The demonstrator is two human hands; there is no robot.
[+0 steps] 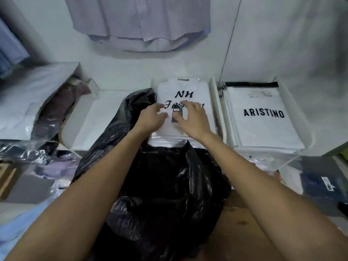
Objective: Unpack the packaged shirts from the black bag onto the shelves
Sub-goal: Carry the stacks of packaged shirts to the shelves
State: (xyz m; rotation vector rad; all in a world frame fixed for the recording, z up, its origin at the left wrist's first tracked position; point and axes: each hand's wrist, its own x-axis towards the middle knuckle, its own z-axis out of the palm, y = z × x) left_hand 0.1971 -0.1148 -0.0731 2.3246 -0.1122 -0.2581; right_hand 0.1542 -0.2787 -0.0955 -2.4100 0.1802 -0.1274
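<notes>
The top packaged shirt (183, 97), white with "NH Fashion" printed on its wrap, lies on a stack in the middle slot of the shelf (105, 110), close to the shelf's front edge. Both hands are on it. The left hand (152, 117) lies flat near the pack's left side with fingers spread. The right hand (195, 119) lies on the middle with loosely bent fingers, by a small dark tag (177, 114). I cannot tell if either hand is pinching anything.

The black bag (165, 185) sits just in front of the shelf, and its rim touches the left side of the stack.

What could go wrong? The wraps look slippery, so I think a push could make the top pack slide off the front edge, back into the bag. The bag's rim could catch on the stack and pull it crooked.

Counting: one black bag and two hands. There are two neat white stacks, the NH one and the ARISTINO stack (263, 117) in the slot by the shelf's right end. I cannot count the packs in each. A messy pile of dark wrapped clothes (56, 110) sits near the left end. One striped shirt (141, 21) hangs on the wall above.
</notes>
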